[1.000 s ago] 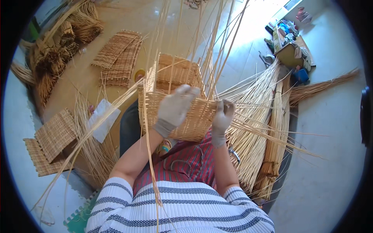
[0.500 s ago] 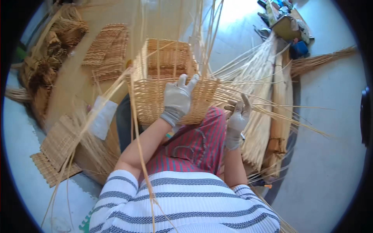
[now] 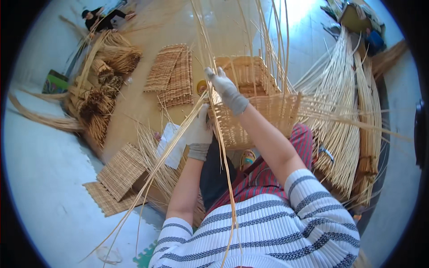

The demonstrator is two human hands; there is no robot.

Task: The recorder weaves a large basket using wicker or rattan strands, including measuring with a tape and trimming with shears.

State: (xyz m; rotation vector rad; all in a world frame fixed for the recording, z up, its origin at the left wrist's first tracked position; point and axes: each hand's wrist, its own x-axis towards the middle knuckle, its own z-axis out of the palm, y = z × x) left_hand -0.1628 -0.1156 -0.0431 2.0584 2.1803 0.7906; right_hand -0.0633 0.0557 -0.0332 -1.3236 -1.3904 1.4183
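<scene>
A half-woven wicker basket [image 3: 263, 118] rests against my lap, its long loose strands standing up and trailing out at both sides. Both of my hands wear whitish gloves with grey cuffs. At the basket's left corner, my left hand [image 3: 198, 130] is closed around the bundle of pale wicker strands [image 3: 176, 139] that slants down to the left; its fingers are partly hidden. My right hand [image 3: 224, 89] reaches across just above it, with thumb and fingers pinched on an upright wicker strand [image 3: 216, 114] at the same corner.
Woven panels lie ahead [image 3: 172, 73] and at the left [image 3: 120, 172]. Tied wicker bundles [image 3: 105, 85] are heaped at the far left. Long pale strands [image 3: 335, 102] spread on the right. A person in dark clothes [image 3: 100, 18] sits in the far left.
My view has swung left, so the scene sits further right. My left hand moved from the basket's front to its left corner, and my right hand came across from the right side.
</scene>
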